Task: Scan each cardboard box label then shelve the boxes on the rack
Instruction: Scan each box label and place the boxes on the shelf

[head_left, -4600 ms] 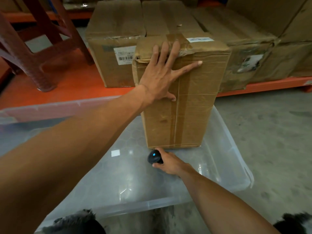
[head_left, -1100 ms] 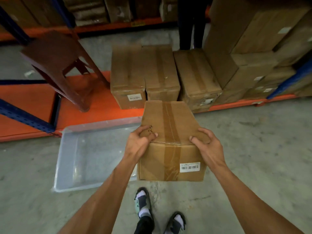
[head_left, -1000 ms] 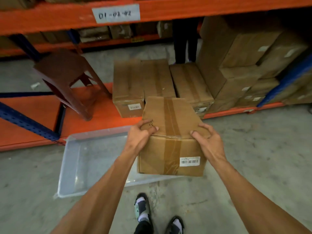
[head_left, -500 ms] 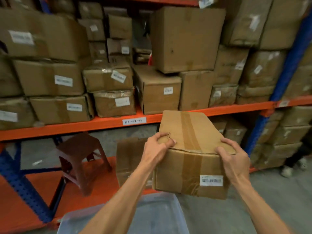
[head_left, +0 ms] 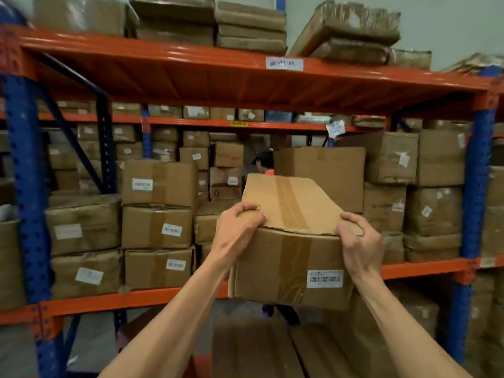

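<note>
box: we've got the cardboard box (head_left: 289,257) up in the air in front of the rack (head_left: 245,77), at middle-shelf height
label: barcode sticker (head_left: 324,279) faces us, lower right
left hand (head_left: 236,230): fingers curled over the top left corner
right hand (head_left: 360,241): gripping the top right corner
shelf: stacked boxes (head_left: 156,227) behind ours

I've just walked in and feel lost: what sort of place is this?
Most likely a warehouse or stockroom: a tall orange and blue rack carries a shelf location tag, labelled stacked boxes fill it, and both hands hold a barcoded cardboard box.
</note>
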`<state>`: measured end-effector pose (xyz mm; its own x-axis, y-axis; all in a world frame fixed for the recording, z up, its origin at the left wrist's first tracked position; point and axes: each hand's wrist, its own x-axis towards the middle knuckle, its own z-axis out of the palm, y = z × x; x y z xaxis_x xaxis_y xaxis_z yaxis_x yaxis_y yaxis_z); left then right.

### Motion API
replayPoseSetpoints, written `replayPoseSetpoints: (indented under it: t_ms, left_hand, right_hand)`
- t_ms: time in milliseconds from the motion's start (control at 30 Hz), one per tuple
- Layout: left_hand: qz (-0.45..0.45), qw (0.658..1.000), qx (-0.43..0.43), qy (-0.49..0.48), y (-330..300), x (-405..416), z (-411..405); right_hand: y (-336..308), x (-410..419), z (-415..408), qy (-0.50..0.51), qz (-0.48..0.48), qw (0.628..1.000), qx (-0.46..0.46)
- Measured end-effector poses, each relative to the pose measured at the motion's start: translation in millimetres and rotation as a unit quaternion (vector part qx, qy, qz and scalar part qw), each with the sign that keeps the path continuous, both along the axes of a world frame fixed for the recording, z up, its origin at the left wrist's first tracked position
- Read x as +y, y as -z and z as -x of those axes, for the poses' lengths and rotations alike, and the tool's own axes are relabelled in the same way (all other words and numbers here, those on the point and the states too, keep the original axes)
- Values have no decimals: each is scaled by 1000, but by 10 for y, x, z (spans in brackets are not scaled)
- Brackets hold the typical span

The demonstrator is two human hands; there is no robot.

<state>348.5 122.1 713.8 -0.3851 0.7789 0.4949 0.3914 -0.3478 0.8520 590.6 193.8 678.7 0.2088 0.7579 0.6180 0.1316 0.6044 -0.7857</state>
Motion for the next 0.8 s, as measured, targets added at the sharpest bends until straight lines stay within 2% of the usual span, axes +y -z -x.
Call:
replayPoseSetpoints:
  t_ms: [133, 333, 600, 733, 800]
  left_hand:
    - [-34, 998, 12, -42, -351, 233, 414]
    - [-68, 992, 8, -106, -454, 884, 1063]
    - [-48, 985, -16, -167, -719, 1957, 1890]
    - [-47, 977, -5, -209, -537, 2391, 2211]
    - [-111, 957, 45, -263, -372, 2527, 2300]
  right_hand:
    - [-370, 430, 510, -27, -32, 999, 7]
    - [-572, 1435, 1312, -100, -56, 993, -1]
    - [-746, 2759, 2351, -146, -32, 989, -18]
    - [-668, 3157, 2662, -162, -49, 985, -31]
    - [-571, 3220, 2760, -147, -84, 984, -59]
